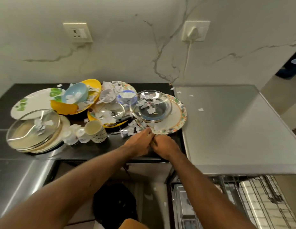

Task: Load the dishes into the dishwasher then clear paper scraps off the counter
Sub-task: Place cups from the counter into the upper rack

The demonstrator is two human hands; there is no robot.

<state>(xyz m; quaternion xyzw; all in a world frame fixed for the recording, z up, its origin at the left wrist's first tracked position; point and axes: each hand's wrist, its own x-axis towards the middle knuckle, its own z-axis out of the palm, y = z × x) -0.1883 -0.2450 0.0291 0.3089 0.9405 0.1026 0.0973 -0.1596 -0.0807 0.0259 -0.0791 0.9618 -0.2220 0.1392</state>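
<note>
Two bare hands met at the near rim of the patterned plate (176, 120), at the right end of the dark worktop (97, 152). The left hand (138, 142) and the right hand (165, 144) lay knuckle to knuckle with fingers curled inward. Blur at the contact point made it impossible to tell whether either hand pinched the plate rim, a scrap or nothing. A glass bowl (151, 106) sat on the patterned plate and held several paper scraps (150, 110). More scraps lay on the dark worktop just left of the hands and across the dish pile. The pile occupied the rear and left of the dark worktop. It comprised a blue bowl (76, 95) nested in a yellow dish (64, 108), a white leaf-print plate (33, 101) behind a glass lid (33, 128) that rested on a stack of cream plates (64, 122), and a mug (94, 130) lying on its side near the middle. A steel worktop (235, 138) adjoined on the right and carried a few stray scraps. The dishwasher rack (259, 200) stood pulled out below the steel worktop, at lower right.
</note>
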